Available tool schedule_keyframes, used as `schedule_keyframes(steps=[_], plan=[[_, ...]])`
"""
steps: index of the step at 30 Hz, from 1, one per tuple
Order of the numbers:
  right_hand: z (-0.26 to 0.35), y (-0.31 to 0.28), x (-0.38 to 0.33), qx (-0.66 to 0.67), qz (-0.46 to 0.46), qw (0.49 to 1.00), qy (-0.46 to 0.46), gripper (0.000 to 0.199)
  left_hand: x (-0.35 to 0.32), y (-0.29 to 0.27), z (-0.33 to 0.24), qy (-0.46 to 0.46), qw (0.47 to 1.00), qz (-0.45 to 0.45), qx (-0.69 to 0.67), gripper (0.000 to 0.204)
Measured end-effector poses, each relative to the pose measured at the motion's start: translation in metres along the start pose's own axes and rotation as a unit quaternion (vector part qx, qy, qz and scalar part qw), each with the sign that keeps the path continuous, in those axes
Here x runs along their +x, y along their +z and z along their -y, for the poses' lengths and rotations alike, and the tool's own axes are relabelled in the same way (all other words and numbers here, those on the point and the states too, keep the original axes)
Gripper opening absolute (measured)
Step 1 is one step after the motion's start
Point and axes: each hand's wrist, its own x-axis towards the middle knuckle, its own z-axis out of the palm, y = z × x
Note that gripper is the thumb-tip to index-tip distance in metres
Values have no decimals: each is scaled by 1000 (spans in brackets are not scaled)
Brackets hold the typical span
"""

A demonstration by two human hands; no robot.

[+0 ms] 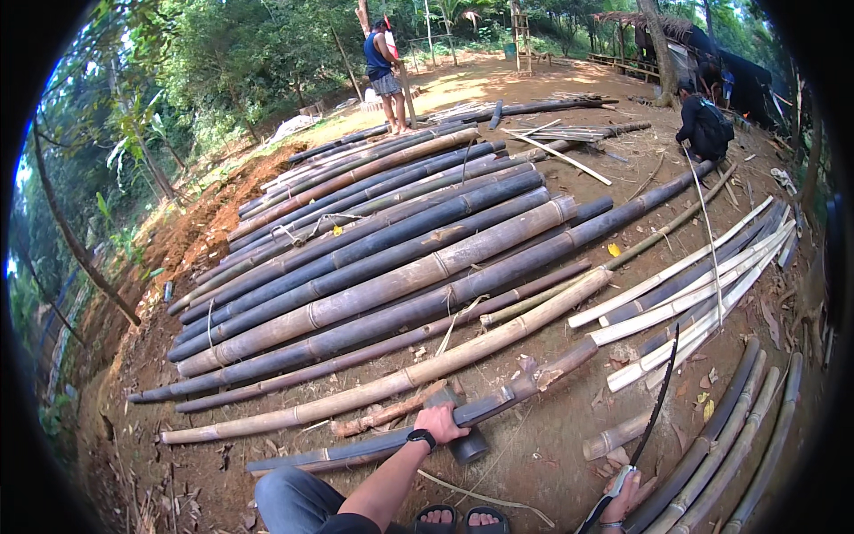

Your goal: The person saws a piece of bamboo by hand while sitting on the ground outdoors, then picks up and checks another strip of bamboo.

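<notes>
My left hand (442,424), with a dark band at its wrist, is closed over a dark bamboo piece (489,406) that slants up to the right, its surface chipped towards the far end. A short thick dark bamboo section (469,447) lies crosswise beneath it, by my fingers. At the lower right my right hand (620,500) grips the handle of a machete (656,414). Its long dark blade points up and away, apart from the bamboo piece. Just beyond my left hand lies a long tan bamboo pole (382,389).
Many thick bamboo poles (356,267) lie side by side ahead. Pale split strips (703,280) and more poles (712,454) lie to the right. One person (382,71) stands at the far end; another person (705,125) crouches at far right. My sandalled feet (461,519) are below.
</notes>
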Motion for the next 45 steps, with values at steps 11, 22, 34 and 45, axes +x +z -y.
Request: schedule_keyframes(steps=[11, 22, 34, 45], plan=[[-20, 23, -22, -21, 319, 946, -56, 45, 1, 10, 5, -17, 1000, 8, -13, 73], [-59, 78, -30, -246, 369, 891, -102, 41, 1, 3, 6, -25, 999, 27, -3, 73], [-66, 51, -29, -418, 354, 836, -28, 46, 0, -1, 1, -23, 999, 35, -10, 73], [-1, 64, -48, -484, 395, 763, -166, 56, 2, 10, 10, -9, 1000, 9, -20, 74]])
